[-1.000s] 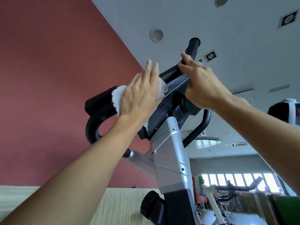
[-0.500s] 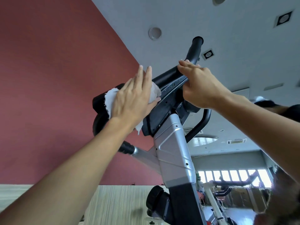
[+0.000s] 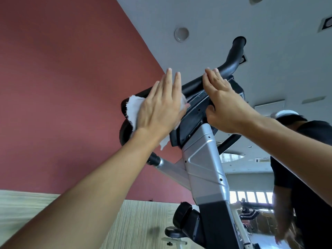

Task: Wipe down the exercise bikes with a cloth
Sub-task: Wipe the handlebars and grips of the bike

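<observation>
Overhead, flat left hand [image 3: 159, 106] presses cloth [image 3: 133, 109] on console [image 3: 193, 115] edge; right hand [image 3: 224, 106] grips it.

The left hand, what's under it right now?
Under the left hand lies a white cloth, pressed flat-fingered against the exercise bike's black handlebar. Frayed cloth edges stick out to the left and below the wrist. The part being wiped is covered.

A gym: an exercise bike [image 3: 203, 169] with black handlebars [image 3: 231, 63] stands by a red wall [image 3: 62, 78], and more machines [image 3: 249, 211] (small, blurred) line the far windows [image 3: 251, 196] under a ceiling with recessed lights [image 3: 181, 34].
</observation>
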`<act>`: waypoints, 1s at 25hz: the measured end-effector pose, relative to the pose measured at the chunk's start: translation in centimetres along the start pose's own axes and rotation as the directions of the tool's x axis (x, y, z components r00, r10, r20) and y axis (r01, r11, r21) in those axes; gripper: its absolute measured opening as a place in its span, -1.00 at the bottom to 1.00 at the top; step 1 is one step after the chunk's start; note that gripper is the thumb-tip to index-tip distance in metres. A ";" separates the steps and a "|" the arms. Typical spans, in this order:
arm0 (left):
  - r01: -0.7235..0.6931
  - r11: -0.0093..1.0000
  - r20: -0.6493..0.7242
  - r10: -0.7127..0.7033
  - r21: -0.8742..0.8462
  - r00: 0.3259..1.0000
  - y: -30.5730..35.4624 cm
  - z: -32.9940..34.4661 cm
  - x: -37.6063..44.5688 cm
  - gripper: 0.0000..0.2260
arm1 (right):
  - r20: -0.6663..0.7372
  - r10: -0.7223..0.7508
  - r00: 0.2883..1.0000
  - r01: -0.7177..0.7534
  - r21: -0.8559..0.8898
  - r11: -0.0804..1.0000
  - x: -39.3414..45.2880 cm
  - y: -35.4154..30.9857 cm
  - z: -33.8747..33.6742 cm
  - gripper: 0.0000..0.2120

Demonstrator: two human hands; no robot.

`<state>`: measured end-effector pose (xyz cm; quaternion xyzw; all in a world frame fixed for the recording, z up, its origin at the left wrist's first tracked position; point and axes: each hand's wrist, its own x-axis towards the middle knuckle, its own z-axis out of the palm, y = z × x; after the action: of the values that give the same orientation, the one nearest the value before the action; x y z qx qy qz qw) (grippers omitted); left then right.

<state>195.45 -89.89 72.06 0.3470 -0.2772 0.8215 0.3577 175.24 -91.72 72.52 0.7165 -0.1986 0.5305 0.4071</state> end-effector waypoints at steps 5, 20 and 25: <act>0.006 0.998 -0.049 -0.009 -0.065 0.999 -1.8 0.0 -2.0 -0.27 | -0.113 0.059 0.992 -0.063 -0.036 0.997 0.4 -1.1 1.6 -0.19; 0.127 0.960 -0.153 -0.168 -0.248 0.974 -4.2 0.5 -8.2 -0.31 | -0.190 -0.032 0.981 0.032 -0.002 0.999 1.2 -5.0 4.1 -0.28; 0.183 0.937 -0.115 -0.225 -0.297 0.967 -4.3 0.4 -7.9 -0.31 | -0.276 -0.054 0.960 0.066 0.036 0.997 2.3 -5.0 4.7 -0.47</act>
<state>202.88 -90.76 67.12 0.2574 -0.3275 0.7548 0.5067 182.44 -92.16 72.30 0.6506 -0.1066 0.6164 0.4306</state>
